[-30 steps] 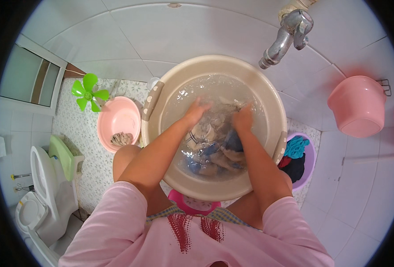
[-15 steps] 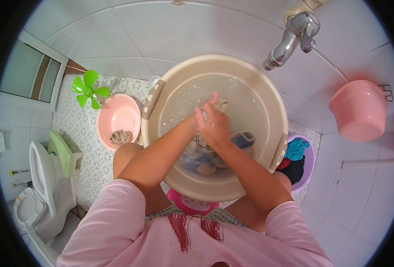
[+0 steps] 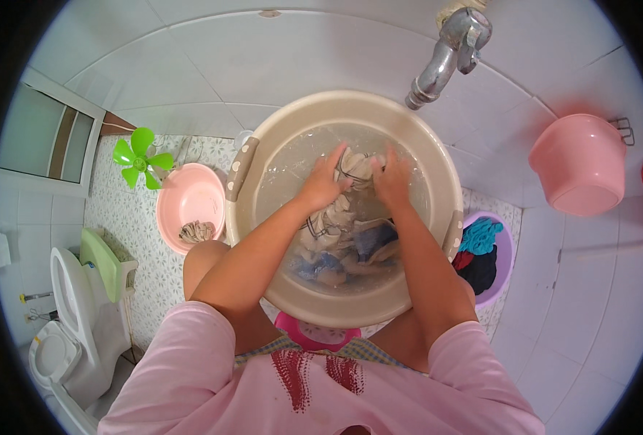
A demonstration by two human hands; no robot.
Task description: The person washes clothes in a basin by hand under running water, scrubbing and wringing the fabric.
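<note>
A large beige tub (image 3: pixel 357 313) of cloudy water is in front of me. A beige cloth with dark stripes (image 3: pixel 359 168) lies bunched in it, between my hands. My left hand (image 3: pixel 324 185) rests against the cloth's left side, fingers stretched and thumb apart. On the other side, my right hand (image 3: pixel 392 178) is beside the cloth with its fingers apart, slightly blurred. Nearer to me, a blue garment (image 3: pixel 374 239) with a pale edge lies in the water with more beige fabric.
At left are a pink basin (image 3: pixel 172 210) holding a crumpled cloth, a green fan (image 3: pixel 141 162) and a white toilet (image 3: pixel 75 290). At right, a purple basin (image 3: pixel 503 268) holds clothes. A pink bucket (image 3: pixel 579 167) hangs on the wall; a metal tap (image 3: pixel 444 61) juts out above the tub.
My hands were pressed together over the cloth; now they are apart, the left moved left and the right moved right. The beige striped cloth between them shows more. The view has shifted slightly.
</note>
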